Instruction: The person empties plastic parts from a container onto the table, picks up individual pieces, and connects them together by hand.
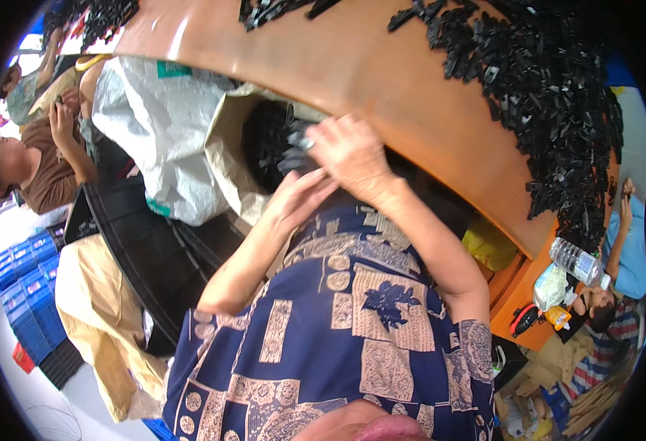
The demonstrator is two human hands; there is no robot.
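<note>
My right hand (348,156) is at the table's near edge, above the mouth of a beige sack (223,158). Its fingers curl over a few small black plastic pieces (295,151), partly blurred. Just below it, my left hand (304,197) has its fingers stretched out under the right palm, their tips partly hidden. More black pieces (264,151) lie inside the sack, in the shadow of its opening.
A heap of black plastic pieces (521,88) covers the right of the orange-brown table (382,66). A white sack (157,132) and black crate (154,250) are left. A plastic bottle (576,261) lies right. Other people sit left (47,169) and right (628,242).
</note>
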